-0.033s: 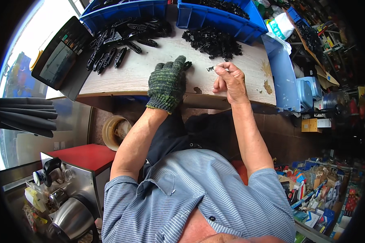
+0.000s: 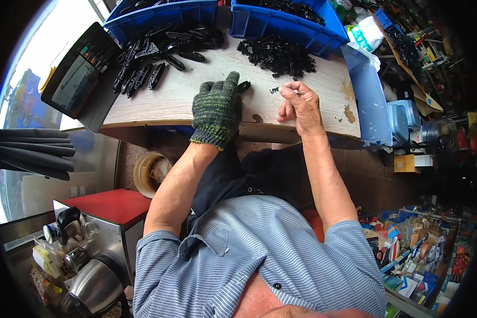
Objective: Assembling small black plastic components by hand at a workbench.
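Two hands at a bench of small black plastic parts

The gloved left hand lies flat on the pale worktop, fingers together over a black clip. The bare right hand pinches a tiny black piece just above the board. A heap of small parts sits before two blue bins; long black clips lie far left, beside a dark tray. A white bag with teal print sits far right.

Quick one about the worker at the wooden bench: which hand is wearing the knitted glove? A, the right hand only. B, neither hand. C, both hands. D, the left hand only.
D. The left hand wears a dark green knitted glove and rests on the wooden bench, while the right hand is bare, its fingertips pinching a small black part.
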{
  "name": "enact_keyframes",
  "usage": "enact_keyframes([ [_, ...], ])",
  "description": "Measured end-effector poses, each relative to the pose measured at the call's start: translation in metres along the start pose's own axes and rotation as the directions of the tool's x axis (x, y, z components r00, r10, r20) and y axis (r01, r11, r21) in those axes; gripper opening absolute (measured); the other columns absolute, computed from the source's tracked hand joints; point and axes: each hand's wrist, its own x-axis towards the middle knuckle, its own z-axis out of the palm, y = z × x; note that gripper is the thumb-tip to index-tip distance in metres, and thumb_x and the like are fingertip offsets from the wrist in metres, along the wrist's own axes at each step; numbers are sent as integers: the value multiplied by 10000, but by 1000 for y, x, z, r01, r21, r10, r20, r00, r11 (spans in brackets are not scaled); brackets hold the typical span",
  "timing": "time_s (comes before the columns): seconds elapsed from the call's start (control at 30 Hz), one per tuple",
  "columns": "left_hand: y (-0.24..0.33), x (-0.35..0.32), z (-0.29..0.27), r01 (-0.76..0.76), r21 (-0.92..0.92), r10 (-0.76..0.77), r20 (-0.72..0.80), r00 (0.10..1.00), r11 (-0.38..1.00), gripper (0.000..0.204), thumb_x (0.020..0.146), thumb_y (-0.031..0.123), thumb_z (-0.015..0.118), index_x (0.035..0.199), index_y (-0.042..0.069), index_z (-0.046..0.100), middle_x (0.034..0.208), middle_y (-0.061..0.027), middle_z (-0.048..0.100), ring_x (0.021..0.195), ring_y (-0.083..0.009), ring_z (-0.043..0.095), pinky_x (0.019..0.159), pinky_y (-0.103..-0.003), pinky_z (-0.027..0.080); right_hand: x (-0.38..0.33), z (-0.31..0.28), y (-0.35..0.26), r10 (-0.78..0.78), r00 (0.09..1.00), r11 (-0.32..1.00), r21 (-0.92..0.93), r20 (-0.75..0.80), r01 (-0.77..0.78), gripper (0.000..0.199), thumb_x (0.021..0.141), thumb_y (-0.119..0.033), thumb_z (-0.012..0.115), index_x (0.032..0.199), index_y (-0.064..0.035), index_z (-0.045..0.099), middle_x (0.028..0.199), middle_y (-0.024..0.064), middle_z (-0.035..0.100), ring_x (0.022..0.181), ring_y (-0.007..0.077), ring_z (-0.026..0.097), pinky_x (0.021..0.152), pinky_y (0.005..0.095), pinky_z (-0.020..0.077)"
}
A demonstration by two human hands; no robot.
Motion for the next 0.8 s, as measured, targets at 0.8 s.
enact_keyframes([
  [0.8, 44, 13, 8, 561, -811, -68, 558, 827, 165, 295, 927, 178, 702, 1193, 56, 669, 1020, -42, 708, 854, -105, 654, 694, -261, 565, -1, -10, 6, -67, 996, 995, 81, 67, 61, 132, 856, -165, 807, 936, -90, 734, 636, -36, 614, 520, 45, 526, 531, 214, 474],
])
